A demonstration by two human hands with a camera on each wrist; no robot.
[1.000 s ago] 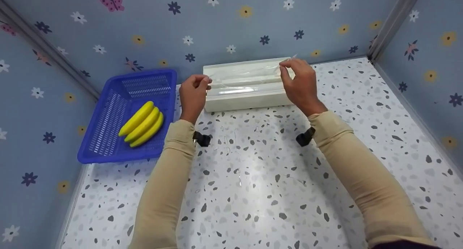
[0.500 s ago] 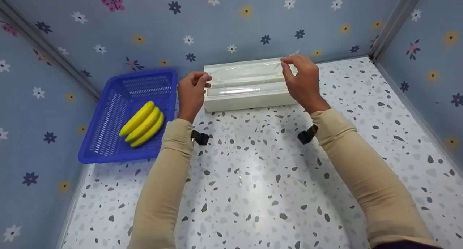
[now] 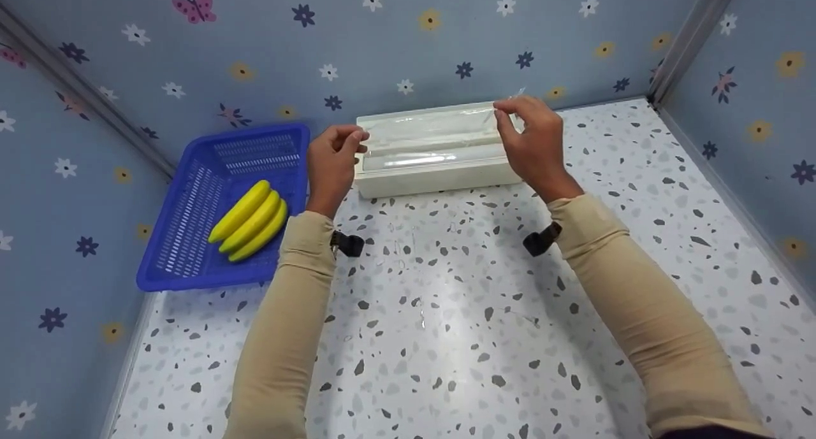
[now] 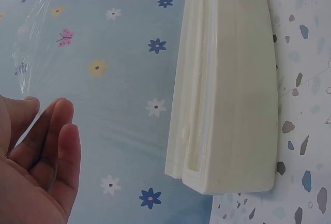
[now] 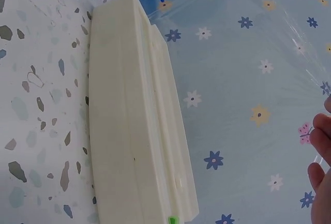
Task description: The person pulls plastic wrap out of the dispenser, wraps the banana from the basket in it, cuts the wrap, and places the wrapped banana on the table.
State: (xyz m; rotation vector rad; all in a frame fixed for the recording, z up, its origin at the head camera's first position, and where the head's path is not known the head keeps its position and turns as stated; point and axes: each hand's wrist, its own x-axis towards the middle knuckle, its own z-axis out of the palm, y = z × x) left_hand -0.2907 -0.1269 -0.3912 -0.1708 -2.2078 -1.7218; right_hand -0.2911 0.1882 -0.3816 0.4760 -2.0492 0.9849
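Observation:
A long cream-white cling film dispenser (image 3: 440,179) stands against the back wall with its lid tilted back. Clear cling film (image 3: 433,125) stretches up from it between both hands. My left hand (image 3: 331,165) pinches the film's left corner between thumb and fingers; the left wrist view shows this left hand (image 4: 44,157) beside creased film (image 4: 33,27), apart from the dispenser (image 4: 240,89). At the opposite corner, my right hand (image 3: 537,146) pinches the film with thumb and index finger. Only part of the right hand (image 5: 321,146) enters the right wrist view, away from the dispenser (image 5: 119,105).
To the left sits a blue plastic basket (image 3: 223,280) with perforated sides, holding a bunch of bananas (image 3: 252,222). Flowered wall panels (image 3: 408,37) close in the back and both sides of the speckled white tabletop (image 3: 446,362). Small clear scraps lie on it.
My left hand has shifted slightly left and the right hand slightly up and right, so they are a little farther apart. The film between them looks more spread.

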